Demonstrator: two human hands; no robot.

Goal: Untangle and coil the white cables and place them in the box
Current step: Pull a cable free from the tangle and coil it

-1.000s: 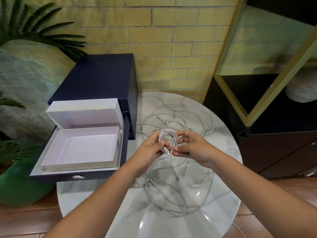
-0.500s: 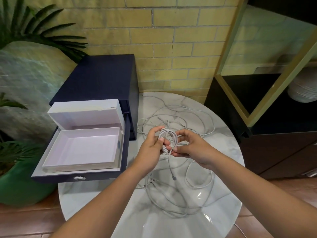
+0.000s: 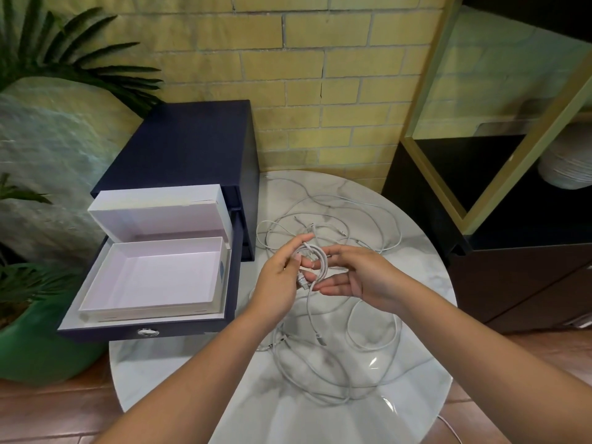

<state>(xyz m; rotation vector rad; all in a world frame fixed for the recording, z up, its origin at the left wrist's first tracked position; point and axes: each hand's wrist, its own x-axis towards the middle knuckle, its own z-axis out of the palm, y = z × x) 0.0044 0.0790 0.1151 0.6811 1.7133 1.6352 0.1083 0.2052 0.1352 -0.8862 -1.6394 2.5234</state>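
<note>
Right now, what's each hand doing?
Left hand: pinching the coiled white cable.
Right hand: open, fingers straight, beside it.

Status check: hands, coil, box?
Left hand pinches coil; right hand open beside it. Other cables tangled on table. Box open, nothing blocking.

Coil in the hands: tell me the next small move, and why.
Probably catch the loose tail with the right hand and wrap it onto the coil. The left hand pinches the coil, the right hand's fingers lie straight beside it, and the tail hangs down to its plug near the table. The white box stands open, with no cable in it.
</note>
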